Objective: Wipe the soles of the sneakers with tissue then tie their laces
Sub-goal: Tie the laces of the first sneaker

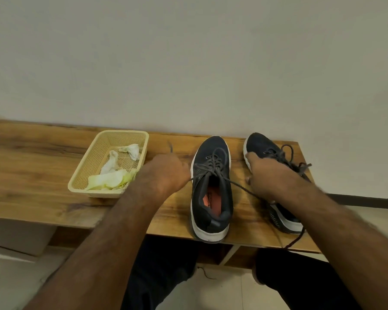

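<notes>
Dark sneakers, one [211,189] and the other [276,177], are standing side by side on the wooden bench [31,166], while the left hand [164,175] and the right hand [267,175] are each gripping a lace end of the nearer sneaker, pulling outward, beside a basket [94,162] of crumpled tissue [112,177].

We see a wooden bench [31,166] with a strong grain running along a pale wall. On it, toward the left, sits a cream plastic basket [99,153] with a perforated wall. Right of the basket stand 2 dark sneakers with white soles, toes toward the wall. The left sneaker [211,198] stands upright near the front edge, its heel just over it. The right sneaker [262,144] is close beside it, near the bench's right end, and 1 loose lace end [297,239] trails over the front edge.
</notes>
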